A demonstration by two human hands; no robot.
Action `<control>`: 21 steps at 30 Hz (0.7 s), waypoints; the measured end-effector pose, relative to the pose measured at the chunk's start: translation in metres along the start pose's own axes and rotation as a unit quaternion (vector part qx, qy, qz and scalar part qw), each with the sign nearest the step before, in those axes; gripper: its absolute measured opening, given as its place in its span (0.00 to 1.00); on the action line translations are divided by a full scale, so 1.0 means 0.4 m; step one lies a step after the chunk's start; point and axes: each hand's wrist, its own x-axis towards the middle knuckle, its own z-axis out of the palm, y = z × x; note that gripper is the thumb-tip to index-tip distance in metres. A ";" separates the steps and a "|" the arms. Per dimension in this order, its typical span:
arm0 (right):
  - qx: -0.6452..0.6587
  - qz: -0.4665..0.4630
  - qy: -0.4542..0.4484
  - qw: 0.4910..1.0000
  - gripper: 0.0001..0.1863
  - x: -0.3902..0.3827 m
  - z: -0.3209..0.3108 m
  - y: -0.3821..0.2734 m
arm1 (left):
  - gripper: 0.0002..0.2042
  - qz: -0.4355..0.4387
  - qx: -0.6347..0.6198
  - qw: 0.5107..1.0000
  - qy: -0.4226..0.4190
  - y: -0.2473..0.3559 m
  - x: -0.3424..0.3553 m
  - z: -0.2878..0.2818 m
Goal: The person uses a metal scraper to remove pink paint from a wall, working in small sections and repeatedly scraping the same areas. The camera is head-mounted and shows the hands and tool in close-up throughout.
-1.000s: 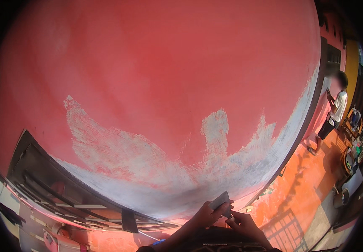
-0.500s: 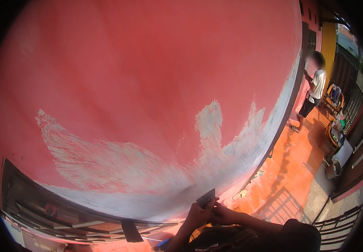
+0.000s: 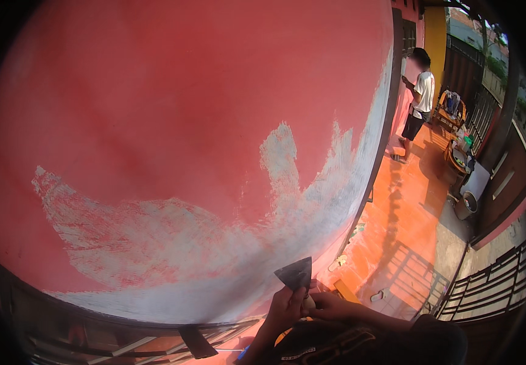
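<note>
Scraper, lower centre | blade up, axis near-vertical | left hand gripping just below blade | right hand round handle

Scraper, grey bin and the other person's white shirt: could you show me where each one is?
Scraper [image 3: 296, 274]: head view, on its flat blade.
Grey bin [image 3: 462, 211]: head view, on its outer wall.
White shirt [image 3: 425, 91]: head view, on the middle of its body.

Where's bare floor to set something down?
Best patch: the orange floor between the pink wall and the bucket, short of the other person's feet; shadowed in places. Crowded: the far right side, with a loaded chair. Also tight at the scraper, where left hand and right hand crowd in.
</note>
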 end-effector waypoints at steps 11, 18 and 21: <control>0.095 -0.072 0.226 0.967 0.12 -0.081 -0.001 -0.041 | 0.17 0.013 0.078 0.983 -0.168 0.090 0.117 0.055; 0.204 -0.109 0.289 0.929 0.12 -0.062 -0.072 -0.103 | 0.14 0.045 0.122 0.987 -0.096 0.152 0.234 0.058; 0.242 -0.132 0.283 0.919 0.14 -0.048 -0.106 -0.113 | 0.16 0.071 0.152 0.983 -0.078 0.175 0.291 0.044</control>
